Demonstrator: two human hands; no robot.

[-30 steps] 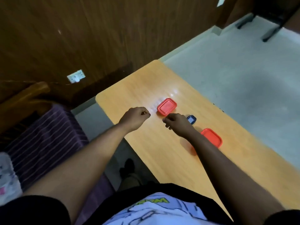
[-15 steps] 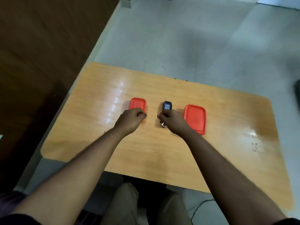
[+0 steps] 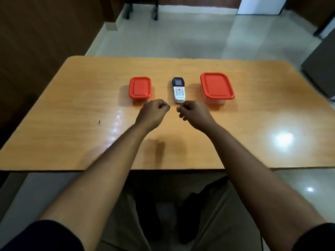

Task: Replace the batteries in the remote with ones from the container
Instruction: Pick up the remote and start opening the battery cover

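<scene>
A white remote (image 3: 178, 90) with a dark screen end lies face up in the middle of the wooden table (image 3: 72, 109), pointing away from me. A small container with a red lid (image 3: 140, 87) stands to its left, and a larger red-lidded container (image 3: 216, 86) to its right; both lids are on. My left hand (image 3: 154, 113) hovers just in front of the small container, fingers curled shut with nothing seen in them. My right hand (image 3: 194, 113) is loosely curled just below the remote's near end, apart from it.
The table's near edge runs across below my forearms, with my legs under it. Dark wood panelling (image 3: 36, 33) stands at the left. Pale tiled floor (image 3: 181, 37) lies beyond the table, with chair legs (image 3: 141, 8) at the far top and a dark object (image 3: 320, 69) at the right.
The view has swung round so the table now lies square in front of me. Both hands have drawn back toward me, and the remote, partly covered before, is fully uncovered.
</scene>
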